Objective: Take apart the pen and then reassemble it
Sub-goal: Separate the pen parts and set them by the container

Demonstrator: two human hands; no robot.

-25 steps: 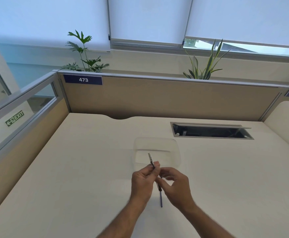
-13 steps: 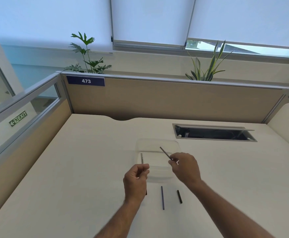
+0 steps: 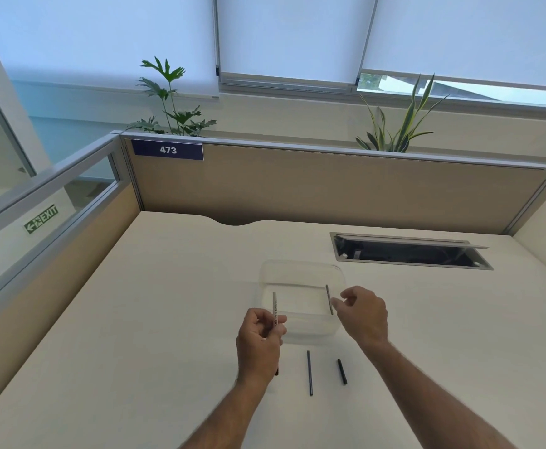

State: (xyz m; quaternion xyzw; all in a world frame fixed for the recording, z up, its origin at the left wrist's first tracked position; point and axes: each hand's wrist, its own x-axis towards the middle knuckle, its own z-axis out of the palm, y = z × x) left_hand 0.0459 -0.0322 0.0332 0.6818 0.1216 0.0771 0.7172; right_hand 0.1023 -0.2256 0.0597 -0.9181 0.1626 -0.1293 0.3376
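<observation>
My left hand (image 3: 260,343) grips the pen barrel (image 3: 275,308), a thin tube with printed lettering, held nearly upright over the desk. My right hand (image 3: 362,314) pinches a short dark pen piece (image 3: 329,299) between thumb and fingertips, over the clear plastic container (image 3: 301,270). On the desk between my forearms lie a long thin dark rod (image 3: 310,372) and a shorter black pen part (image 3: 342,371), side by side and apart. A dark tip shows just below my left hand.
The cream desk (image 3: 168,303) is walled by beige partitions (image 3: 330,186) at the back and left. An open cable hatch (image 3: 408,251) sits in the desk at the back right. Plants stand behind the partition.
My hands have pulled apart: one second ago they were together on the pen, now each holds a separate piece. The right hand has moved right and turned its piece nearly upright.
</observation>
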